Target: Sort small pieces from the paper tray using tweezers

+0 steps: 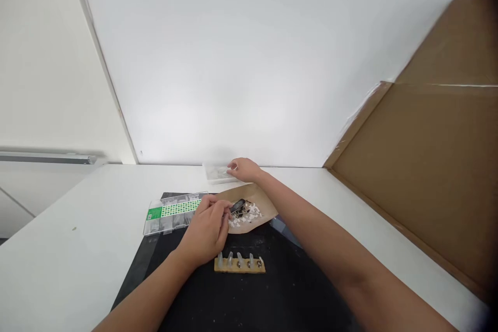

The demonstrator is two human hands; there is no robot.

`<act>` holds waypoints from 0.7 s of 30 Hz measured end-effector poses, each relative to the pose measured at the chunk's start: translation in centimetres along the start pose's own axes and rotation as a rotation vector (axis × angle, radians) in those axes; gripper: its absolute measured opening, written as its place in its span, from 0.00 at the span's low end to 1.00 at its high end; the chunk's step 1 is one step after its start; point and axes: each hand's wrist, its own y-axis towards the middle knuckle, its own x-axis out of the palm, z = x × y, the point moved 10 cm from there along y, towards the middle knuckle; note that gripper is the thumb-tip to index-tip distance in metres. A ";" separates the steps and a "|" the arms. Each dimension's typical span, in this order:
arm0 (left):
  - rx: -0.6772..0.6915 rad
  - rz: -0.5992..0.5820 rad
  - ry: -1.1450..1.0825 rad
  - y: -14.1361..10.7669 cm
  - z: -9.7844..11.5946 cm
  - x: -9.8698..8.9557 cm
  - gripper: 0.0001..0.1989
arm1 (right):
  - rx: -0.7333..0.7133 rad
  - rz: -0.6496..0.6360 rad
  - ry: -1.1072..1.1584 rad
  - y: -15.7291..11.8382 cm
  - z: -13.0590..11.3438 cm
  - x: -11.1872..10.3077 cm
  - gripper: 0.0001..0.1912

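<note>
Head view: a white wall (249,72) takes up most of the background, with brown cardboard (439,140) leaning in at the right and a white tabletop (78,270) running below. On the tabletop sits a flat black surface (249,303). At its far edge lie a creased brown sheet (267,201) and, left of that, a clear case with a green label (154,213).

The left hand (208,228) reaches over the sheet's left side, its wrist low and its fingers bunched, pointing right. Whether those fingers pinch anything, I cannot tell. The right hand (245,169) stretches farther out, to the white tray (218,181) by the wall, and is clearly the nearer of the two to it. The tray's long axis runs left to right, and the right fingers come over its right end, pointing left along that axis. Thumb and forefinger curl close together; whether something small is between them cannot be made out.

Nearer the body, a narrow strip (243,271) lies crosswise, bearing a row of clear upright pieces (240,259). On the sheet, a dark oblong piece (238,206) lies just right of the left fingertips, its long axis slanting away to the right. Smallest are the white bits (252,211) scattered beside it.
</note>
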 end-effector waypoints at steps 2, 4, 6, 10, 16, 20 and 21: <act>-0.002 0.000 -0.004 0.0 0.1 0.0 0.15 | 0.004 -0.063 -0.030 1.4 0.2 0.8 0.15; 0.006 0.002 -0.005 0.0 0.4 -0.2 0.15 | -0.001 -0.114 -0.052 2.3 0.3 1.4 0.14; 0.020 0.008 0.000 0.0 0.8 -0.3 0.14 | -0.006 -0.146 -0.062 3.0 0.4 1.8 0.12; 0.042 0.012 0.005 0.0 1.3 -0.5 0.14 | -0.011 -0.153 -0.045 3.8 0.3 1.9 0.06; 0.054 0.026 0.003 0.2 1.4 -0.7 0.15 | -0.039 -0.074 0.062 3.9 0.2 1.0 0.06; 0.055 0.026 0.000 0.1 1.4 -0.6 0.16 | -0.030 -0.016 0.137 3.7 0.6 0.2 0.08; 0.054 0.028 0.000 0.1 1.4 -0.6 0.16 | -0.026 -0.001 0.150 3.7 0.6 0.1 0.08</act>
